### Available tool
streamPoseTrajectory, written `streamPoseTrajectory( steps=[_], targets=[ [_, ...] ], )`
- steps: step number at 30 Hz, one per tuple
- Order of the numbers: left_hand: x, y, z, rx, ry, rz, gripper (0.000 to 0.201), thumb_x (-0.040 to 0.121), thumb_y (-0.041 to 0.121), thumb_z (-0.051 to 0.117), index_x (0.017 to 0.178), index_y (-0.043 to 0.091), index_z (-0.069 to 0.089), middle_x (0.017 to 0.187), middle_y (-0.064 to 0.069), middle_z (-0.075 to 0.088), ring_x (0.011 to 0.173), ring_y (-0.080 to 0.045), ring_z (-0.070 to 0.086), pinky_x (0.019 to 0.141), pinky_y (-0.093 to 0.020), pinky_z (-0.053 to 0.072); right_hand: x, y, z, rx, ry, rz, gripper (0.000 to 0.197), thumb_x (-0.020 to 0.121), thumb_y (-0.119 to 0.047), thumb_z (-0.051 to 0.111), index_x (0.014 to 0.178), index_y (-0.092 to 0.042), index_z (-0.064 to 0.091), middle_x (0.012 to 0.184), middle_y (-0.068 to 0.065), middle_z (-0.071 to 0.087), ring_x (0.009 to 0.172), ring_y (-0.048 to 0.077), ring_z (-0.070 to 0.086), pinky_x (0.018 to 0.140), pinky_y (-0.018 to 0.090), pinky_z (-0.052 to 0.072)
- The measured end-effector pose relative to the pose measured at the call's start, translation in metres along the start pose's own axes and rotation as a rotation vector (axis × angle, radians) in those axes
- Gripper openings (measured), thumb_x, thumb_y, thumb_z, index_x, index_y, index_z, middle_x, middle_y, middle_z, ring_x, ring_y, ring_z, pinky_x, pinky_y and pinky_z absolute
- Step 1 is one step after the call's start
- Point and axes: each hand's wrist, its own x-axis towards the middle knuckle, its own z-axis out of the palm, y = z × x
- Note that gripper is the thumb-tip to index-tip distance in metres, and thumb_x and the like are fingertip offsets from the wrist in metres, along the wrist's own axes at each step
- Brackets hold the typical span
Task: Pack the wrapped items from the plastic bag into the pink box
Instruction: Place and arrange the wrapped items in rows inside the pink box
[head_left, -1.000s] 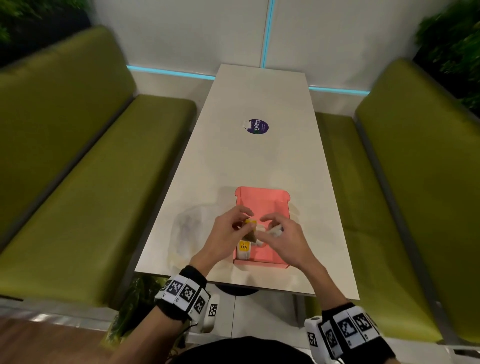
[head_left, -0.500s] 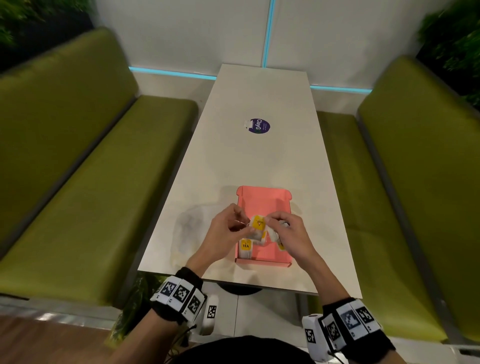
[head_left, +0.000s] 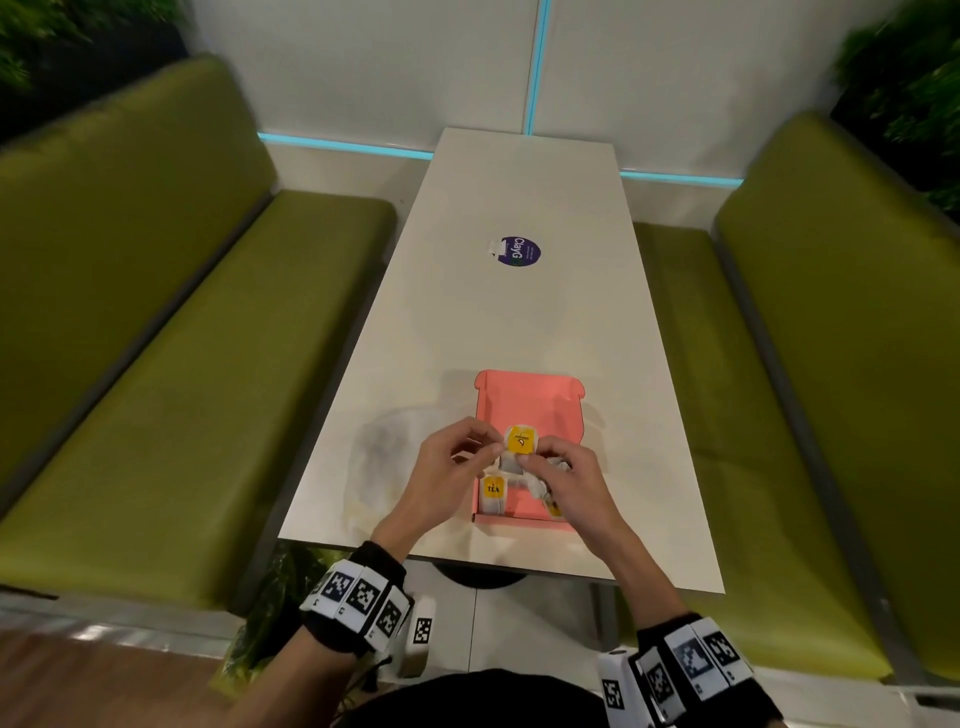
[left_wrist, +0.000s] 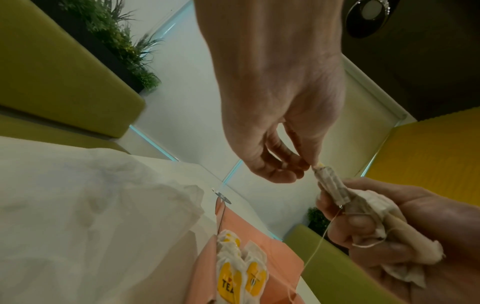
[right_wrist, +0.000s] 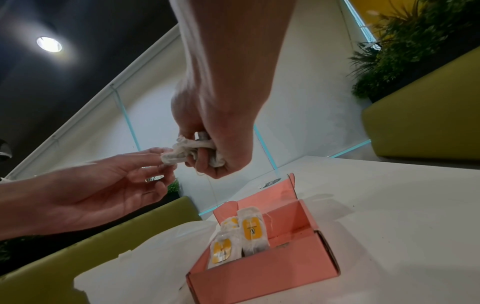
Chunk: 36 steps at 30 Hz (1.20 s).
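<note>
A: From the head view? 
B: Pink box (head_left: 527, 410) open near the table's (head_left: 519, 312) near edge; both hands above it.

A: Left wrist? 
B: Left hand (left_wrist: 272, 127) pinches one tea bag's (left_wrist: 331, 186) tip.

A: Right wrist? 
B: Right hand (right_wrist: 215, 148) clutches the bunch (right_wrist: 192, 150). I'd pull gently, freeing strings, then stand it beside the packed bags (right_wrist: 241, 232). Plastic bag (right_wrist: 145, 267) lies left.

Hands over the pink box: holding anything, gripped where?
Right hand clutches a bunch of white wrapped tea bags around its middle; left hand pinches one bag's top end.
</note>
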Motion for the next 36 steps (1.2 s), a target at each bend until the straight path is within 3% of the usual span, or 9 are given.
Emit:
streamPoseTrajectory(
  steps=[5, 9, 13, 17, 23, 25, 28, 32, 36],
  targets=[
    [-0.007, 0.001, -0.001, 0.135, -0.002, 0.053, 0.006, 0.095, 0.012, 0.065, 0.094, 0.018, 0.067, 0.089, 0.009, 0.069, 0.083, -0.012, 0.064, 0.071, -0.026, 0.052, -0.003, 0.001, 0.003, 0.047, 0.043, 0.014, 0.015, 0.092, -0.015, 0.067, 0.082, -0.006, 0.069, 0.07, -0.007, 0.06, 0.067, 0.001, 0.053, 0.065, 0.018, 0.043],
    [-0.007, 0.009, -0.003, 0.229, 0.062, 0.111, 0.006, 0.098, 0.011, 0.06, 0.096, 0.015, 0.064, 0.091, 0.005, 0.067, 0.083, -0.009, 0.06, 0.068, -0.019, 0.048, -0.004, 0.001, 0.004, 0.083, 0.059, 0.056, 0.013, 0.092, -0.015, 0.067, 0.08, -0.01, 0.071, 0.071, -0.007, 0.063, 0.067, 0.004, 0.054, 0.067, 0.026, 0.042],
    [-0.005, 0.003, -0.01, 0.413, 0.021, 0.159, 0.01, 0.102, 0.019, 0.051, 0.098, 0.015, 0.06, 0.092, 0.006, 0.062, 0.083, -0.008, 0.056, 0.068, -0.016, 0.04, -0.003, 0.002, 0.001, 0.203, 0.087, 0.119, 0.013, 0.091, -0.01, 0.066, 0.079, -0.01, 0.07, 0.082, 0.006, 0.065, 0.078, 0.023, 0.058, 0.066, 0.032, 0.042],
    [-0.007, -0.002, -0.012, 0.464, 0.113, 0.163, 0.01, 0.102, 0.026, 0.049, 0.102, 0.021, 0.057, 0.101, 0.011, 0.055, 0.094, -0.008, 0.053, 0.072, -0.021, 0.042, -0.002, 0.004, -0.004, 0.195, 0.079, 0.129, 0.008, 0.09, -0.013, 0.067, 0.085, -0.007, 0.07, 0.087, 0.011, 0.066, 0.084, 0.028, 0.06, 0.074, 0.038, 0.044],
    [-0.005, 0.014, -0.005, 0.553, 0.044, 0.349, 0.028, 0.093, 0.034, 0.06, 0.117, 0.02, 0.063, 0.12, 0.006, 0.053, 0.11, -0.009, 0.048, 0.08, -0.017, 0.047, -0.006, -0.001, -0.003, 0.138, 0.06, 0.093, 0.01, 0.091, -0.011, 0.065, 0.086, -0.004, 0.07, 0.078, 0.008, 0.065, 0.07, 0.014, 0.056, 0.062, 0.028, 0.042],
    [-0.001, 0.014, -0.002, 0.613, 0.04, 0.404, 0.027, 0.091, 0.032, 0.064, 0.114, 0.017, 0.066, 0.117, 0.005, 0.057, 0.109, -0.012, 0.049, 0.081, -0.022, 0.049, -0.007, -0.003, -0.002, 0.101, 0.044, 0.066, 0.011, 0.092, -0.013, 0.065, 0.09, -0.004, 0.071, 0.08, 0.01, 0.065, 0.07, 0.011, 0.056, 0.063, 0.026, 0.043],
    [0.004, 0.015, 0.001, 0.627, 0.055, 0.462, 0.01, 0.092, 0.023, 0.066, 0.099, 0.016, 0.068, 0.104, 0.006, 0.062, 0.101, -0.014, 0.052, 0.078, -0.028, 0.05, -0.008, -0.004, -0.002, 0.089, 0.041, 0.072, 0.011, 0.093, -0.012, 0.064, 0.09, -0.003, 0.071, 0.074, -0.002, 0.065, 0.065, 0.002, 0.058, 0.059, 0.019, 0.044],
    [0.003, 0.014, 0.0, 0.574, 0.055, 0.429, 0.005, 0.094, 0.018, 0.062, 0.097, 0.015, 0.065, 0.099, 0.009, 0.063, 0.095, -0.011, 0.051, 0.073, -0.021, 0.046, -0.008, -0.002, -0.003, 0.163, 0.044, 0.143, 0.013, 0.091, -0.009, 0.064, 0.079, -0.004, 0.065, 0.068, 0.002, 0.058, 0.06, 0.014, 0.051, 0.053, 0.025, 0.037],
    [-0.001, 0.011, -0.002, 0.533, 0.033, 0.397, 0.006, 0.096, 0.017, 0.06, 0.099, 0.014, 0.064, 0.097, 0.01, 0.061, 0.092, -0.01, 0.049, 0.074, -0.012, 0.038, -0.007, -0.007, -0.004, 0.352, 0.076, 0.248, 0.019, 0.092, -0.005, 0.06, 0.074, -0.009, 0.062, 0.07, 0.007, 0.057, 0.057, 0.019, 0.05, 0.047, 0.024, 0.031]
  ],
)
